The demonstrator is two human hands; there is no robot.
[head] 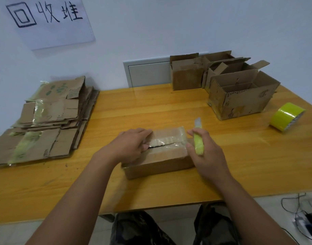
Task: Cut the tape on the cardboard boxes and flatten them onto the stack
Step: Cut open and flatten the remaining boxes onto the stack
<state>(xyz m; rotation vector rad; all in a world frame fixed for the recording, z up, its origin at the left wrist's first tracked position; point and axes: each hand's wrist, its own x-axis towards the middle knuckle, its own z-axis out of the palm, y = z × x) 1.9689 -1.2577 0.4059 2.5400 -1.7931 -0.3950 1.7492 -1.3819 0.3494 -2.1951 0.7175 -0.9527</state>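
While the left hand (129, 145) presses flat on the box (158, 156) at the near middle of the table (151, 106), fingers mostly straight over the slit in the clear tape (162, 141), the right hand (203, 152) grips a yellow cutter (198, 140), blade up, just beside the box's right end. Far left sits the stack (45, 121) of flattened cardboard. Three open boxes (240, 96) crowd the far right, with a yellow tape roll (286, 119) near them. Nothing sits between box and stack. A sign (45, 20) hangs on the wall.
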